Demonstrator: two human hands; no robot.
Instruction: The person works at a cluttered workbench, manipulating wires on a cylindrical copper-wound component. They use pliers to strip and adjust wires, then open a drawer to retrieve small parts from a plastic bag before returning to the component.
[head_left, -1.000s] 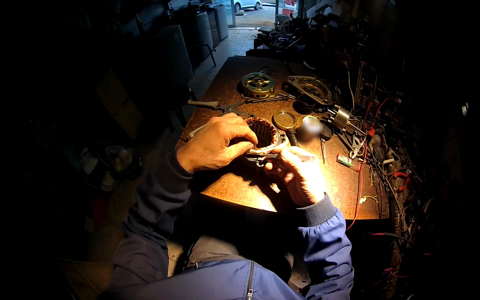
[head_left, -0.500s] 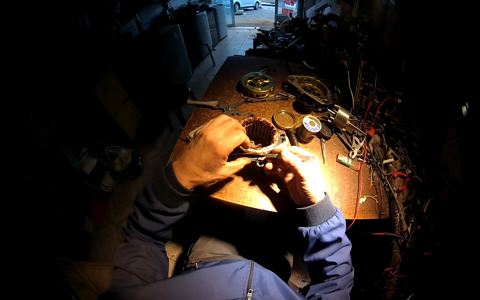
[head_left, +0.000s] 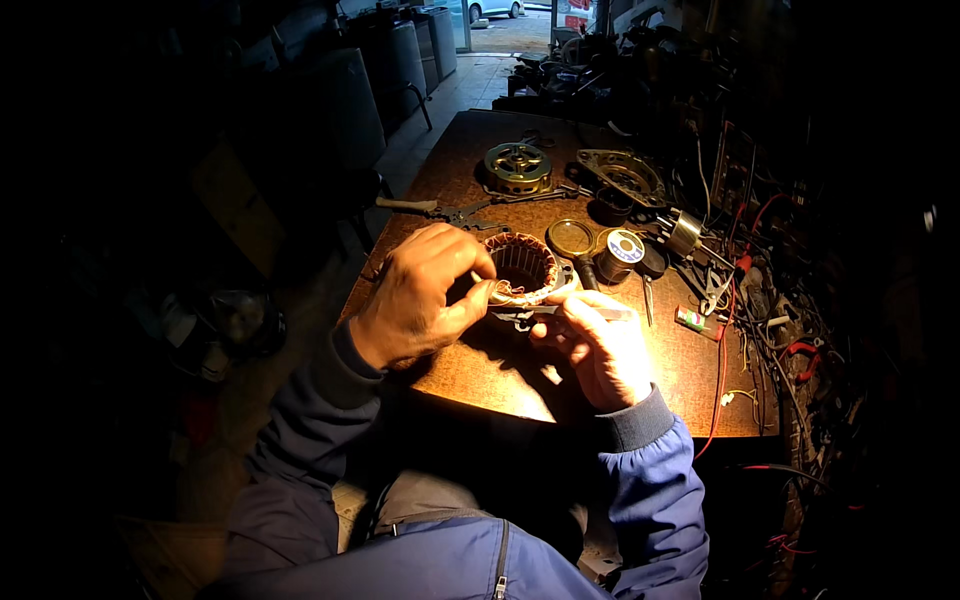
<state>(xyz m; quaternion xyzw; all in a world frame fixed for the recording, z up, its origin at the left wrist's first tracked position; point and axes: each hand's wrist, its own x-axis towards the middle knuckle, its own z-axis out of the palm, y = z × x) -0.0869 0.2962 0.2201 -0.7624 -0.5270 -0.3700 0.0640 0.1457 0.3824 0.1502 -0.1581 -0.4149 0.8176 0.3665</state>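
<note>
A ring-shaped motor stator with copper windings stands on the wooden table, between my hands. My left hand is at its left near rim, thumb and forefinger drawn together by the winding ends. Whatever lies between those fingertips is too small to make out. My right hand is closed at the stator's near right side, holding a slim flat metal tool that runs along the near rim. Strong lamp light washes out part of this hand, and its fingers hide much of the tool.
Beyond the stator lie a magnifying glass, a solder spool, pliers, a round brass-coloured motor cover and a metal housing. To the right are a rotor, a small green-and-red packet and tangled wires.
My left hand has shifted slightly, its thumb rising from below the stator's near rim up toward the forefinger. My right hand stays almost in place with the flat tool.
</note>
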